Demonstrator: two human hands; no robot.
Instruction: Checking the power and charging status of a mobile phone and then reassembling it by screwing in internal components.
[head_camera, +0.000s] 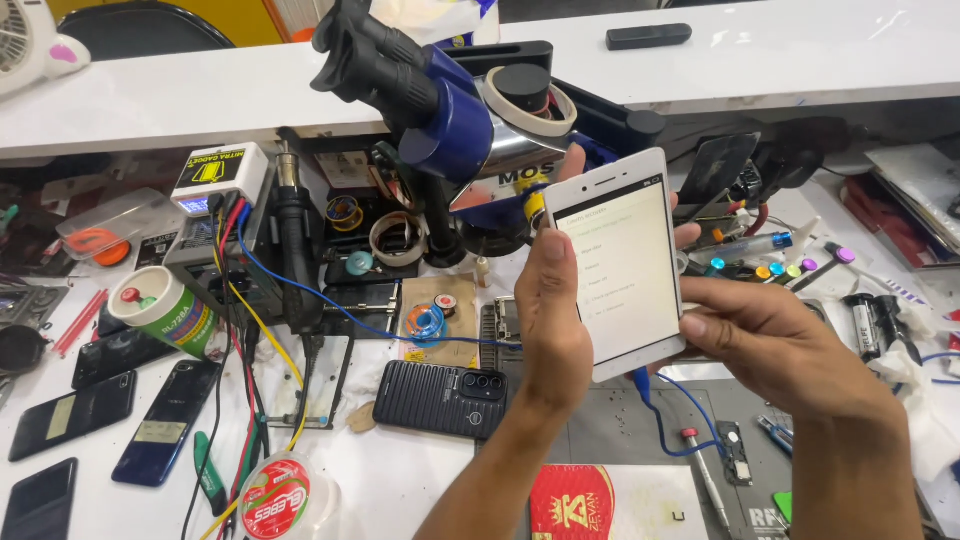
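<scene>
I hold a white smartphone (622, 262) upright in front of me, its lit screen showing a pale menu. My left hand (549, 320) grips its left edge, thumb along the side. My right hand (768, 340) holds the lower right edge, thumb resting near the bottom of the screen. A blue cable (668, 420) hangs from the phone's bottom end down to the grey work mat (620, 430).
A blue microscope (430, 90) looms just behind the phone. A dark ribbed phone (440, 398) lies on the bench below my left arm. Several dark phones (165, 420) lie at the left, near a power supply (215, 215), a soldering handle (295, 250) and a green cup (165, 310).
</scene>
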